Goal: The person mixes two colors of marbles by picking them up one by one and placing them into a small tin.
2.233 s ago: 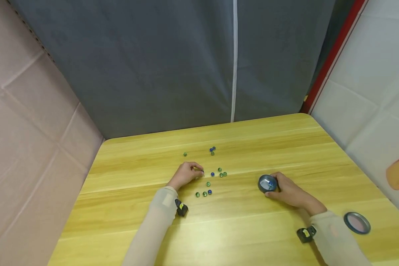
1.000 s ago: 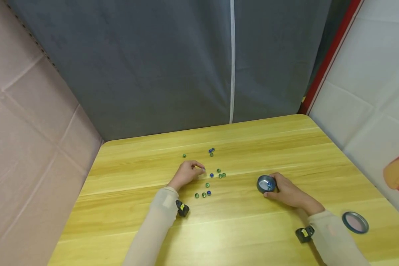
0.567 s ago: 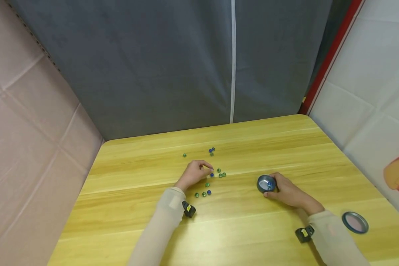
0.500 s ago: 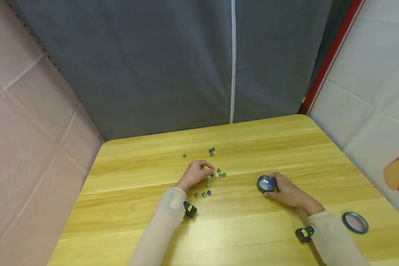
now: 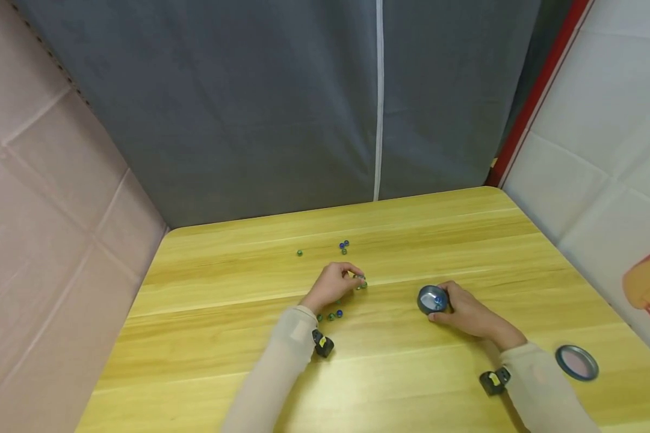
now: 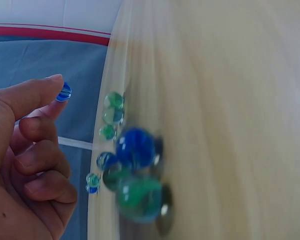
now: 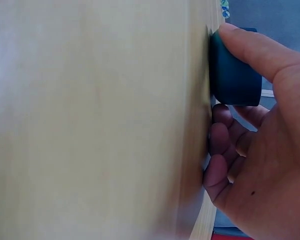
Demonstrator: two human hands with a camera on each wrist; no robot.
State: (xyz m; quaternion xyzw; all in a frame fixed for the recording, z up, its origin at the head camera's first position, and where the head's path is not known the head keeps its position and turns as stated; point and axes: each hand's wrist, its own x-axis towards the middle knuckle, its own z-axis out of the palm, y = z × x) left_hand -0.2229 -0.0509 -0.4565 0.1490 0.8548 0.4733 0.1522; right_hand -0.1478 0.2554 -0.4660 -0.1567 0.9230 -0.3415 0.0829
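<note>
Between thumb and forefinger my left hand (image 5: 333,284) pinches a blue marble (image 6: 64,92), held above the table in the left wrist view. Its other fingers are curled toward the palm. Below and beyond it lie green marbles (image 6: 113,100) and a larger-looking blue marble (image 6: 135,148) close to the wrist camera. In the head view the hand partly covers the middle cluster. My right hand (image 5: 468,310) grips a small round dark-blue tin (image 5: 432,299) by its side as it stands on the table. Inside the tin a blue marble (image 5: 438,302) shows.
A round lid (image 5: 576,362) lies on the table near my right sleeve. Farther back are a lone green marble (image 5: 300,253) and a small group with a blue marble (image 5: 342,246). A grey curtain (image 5: 271,120) hangs behind the wooden table (image 5: 401,385).
My left hand has moved rightward across the table with the pinched blue marble, from left of the middle marbles to over them. The right hand and tin have stayed in place.
</note>
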